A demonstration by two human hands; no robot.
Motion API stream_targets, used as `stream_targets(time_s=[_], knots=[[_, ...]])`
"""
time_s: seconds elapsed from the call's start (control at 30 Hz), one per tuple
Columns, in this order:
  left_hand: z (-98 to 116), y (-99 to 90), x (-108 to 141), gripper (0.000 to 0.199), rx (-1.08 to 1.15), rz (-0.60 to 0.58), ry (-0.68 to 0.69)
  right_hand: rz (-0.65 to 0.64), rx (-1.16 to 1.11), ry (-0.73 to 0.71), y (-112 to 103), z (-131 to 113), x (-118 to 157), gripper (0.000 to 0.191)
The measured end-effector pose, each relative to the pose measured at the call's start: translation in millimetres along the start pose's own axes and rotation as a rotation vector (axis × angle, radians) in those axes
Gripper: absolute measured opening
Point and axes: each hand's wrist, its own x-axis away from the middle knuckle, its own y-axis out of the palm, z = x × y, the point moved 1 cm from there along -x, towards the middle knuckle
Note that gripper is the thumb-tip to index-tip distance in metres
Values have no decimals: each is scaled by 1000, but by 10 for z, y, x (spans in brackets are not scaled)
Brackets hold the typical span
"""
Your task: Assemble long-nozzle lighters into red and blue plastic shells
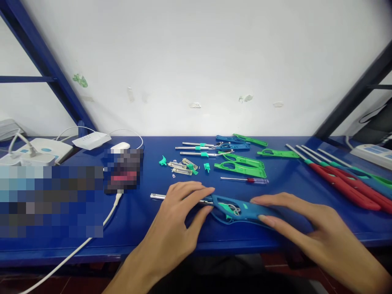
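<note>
A blue long-necked lighter [241, 209] lies across the near part of the table between my hands. Its handle has a gap along one side, where a teal trigger and thin wires show. My left hand [180, 218] is closed around the front end, thumb and fingers near where the metal tube [157, 196] meets the handle. The handle's rear is pinched by my right hand [309, 224], thumb on the near side, fingers on the far side. Behind lie a screwdriver [249, 180], green handle shells [240, 168], teal triggers [163, 160] and clear fuel tanks [181, 170].
Metal tubes with wires [196, 154] and blue shells [234, 145] lie toward the wall. Finished-looking red and blue lighters [346, 179] rest at the right. A white cable [113, 210], a mouse [120, 147] and a power strip [375, 155] sit at the sides.
</note>
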Motion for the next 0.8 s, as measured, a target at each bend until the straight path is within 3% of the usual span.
stream_targets(time_s=[0.13, 0.33, 0.53, 0.8], knots=[[-22, -14, -23, 21, 98, 94, 67, -15, -95, 155, -20, -22, -3, 29], [45, -61, -55, 19, 221, 64, -118, 21, -109, 232, -11, 10, 26, 38], [56, -82, -22, 26, 288, 25, -221, -159, -239, 395, -49, 95, 47, 56], [86, -85, -46, 26, 213, 2, -190, -118, -161, 353, -101, 227, 90, 50]])
